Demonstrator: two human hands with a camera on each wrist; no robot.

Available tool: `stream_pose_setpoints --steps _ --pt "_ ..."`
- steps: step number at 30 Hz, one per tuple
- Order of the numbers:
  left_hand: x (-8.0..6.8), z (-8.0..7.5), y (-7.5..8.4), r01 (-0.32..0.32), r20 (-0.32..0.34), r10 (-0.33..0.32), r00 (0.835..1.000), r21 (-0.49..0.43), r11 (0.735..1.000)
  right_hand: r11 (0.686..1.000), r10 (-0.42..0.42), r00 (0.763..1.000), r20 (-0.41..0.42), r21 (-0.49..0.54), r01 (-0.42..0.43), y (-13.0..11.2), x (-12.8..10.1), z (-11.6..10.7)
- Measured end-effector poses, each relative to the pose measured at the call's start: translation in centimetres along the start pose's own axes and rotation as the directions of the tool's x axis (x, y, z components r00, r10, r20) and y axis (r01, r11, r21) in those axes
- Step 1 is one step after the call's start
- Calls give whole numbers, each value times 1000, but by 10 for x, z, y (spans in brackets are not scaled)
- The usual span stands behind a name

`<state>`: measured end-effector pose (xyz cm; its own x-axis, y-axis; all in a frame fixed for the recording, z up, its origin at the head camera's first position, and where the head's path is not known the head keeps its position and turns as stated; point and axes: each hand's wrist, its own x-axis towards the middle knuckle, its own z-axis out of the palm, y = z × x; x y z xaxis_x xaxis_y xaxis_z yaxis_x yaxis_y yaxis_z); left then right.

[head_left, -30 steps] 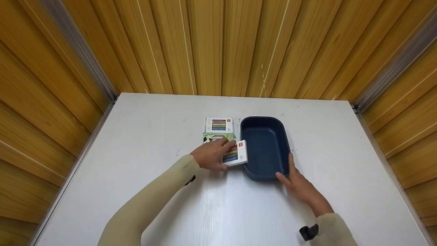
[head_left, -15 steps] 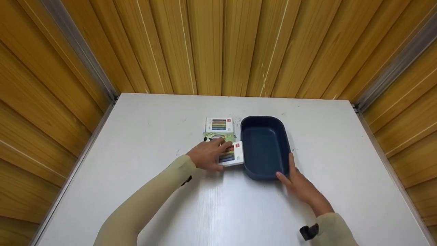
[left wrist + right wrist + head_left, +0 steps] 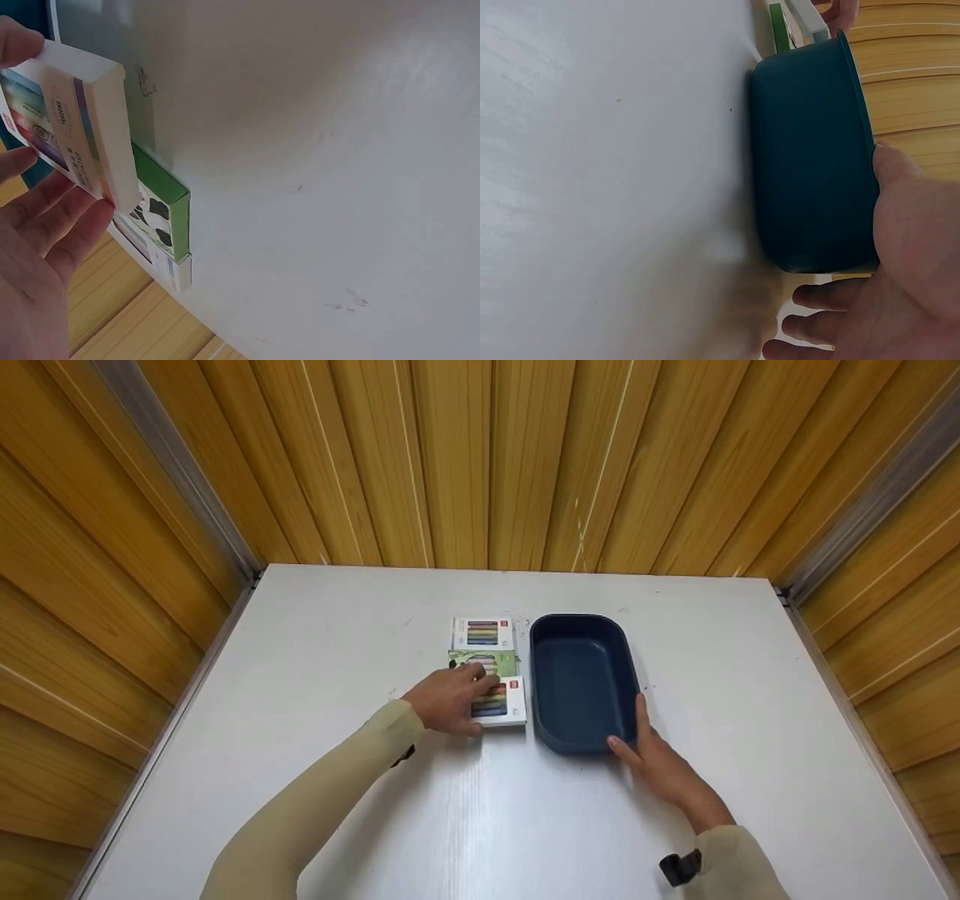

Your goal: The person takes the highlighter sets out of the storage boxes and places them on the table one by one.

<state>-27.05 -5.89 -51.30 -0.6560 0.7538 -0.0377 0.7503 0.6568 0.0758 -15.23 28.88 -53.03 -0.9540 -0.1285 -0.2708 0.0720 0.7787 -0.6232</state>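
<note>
Left hand (image 3: 448, 701) pinching white crayon box (image 3: 500, 701), tilted off the counter (image 3: 480, 810), beside green box (image 3: 491, 662). Right hand (image 3: 660, 765), fingers relaxed, thumb against dark blue tub (image 3: 581, 682), apparently steadying it.

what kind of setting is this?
Probably a staged recording booth, not a home: a bare white table walled in by wooden slat panels, with only a blue tub and small boxes laid out.
</note>
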Motion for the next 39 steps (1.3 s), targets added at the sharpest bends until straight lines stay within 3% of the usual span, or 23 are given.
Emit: stream_pose_setpoints --steps 13,39 --pt "-1 10 0 -10 -1 10 1000 81 997 1000 -1 1000 -5 -5 1 1 1 0" --pt "-6 17 2 -14 -24 16 1000 63 998 1000 -9 1000 -15 13 9 1 1 1"
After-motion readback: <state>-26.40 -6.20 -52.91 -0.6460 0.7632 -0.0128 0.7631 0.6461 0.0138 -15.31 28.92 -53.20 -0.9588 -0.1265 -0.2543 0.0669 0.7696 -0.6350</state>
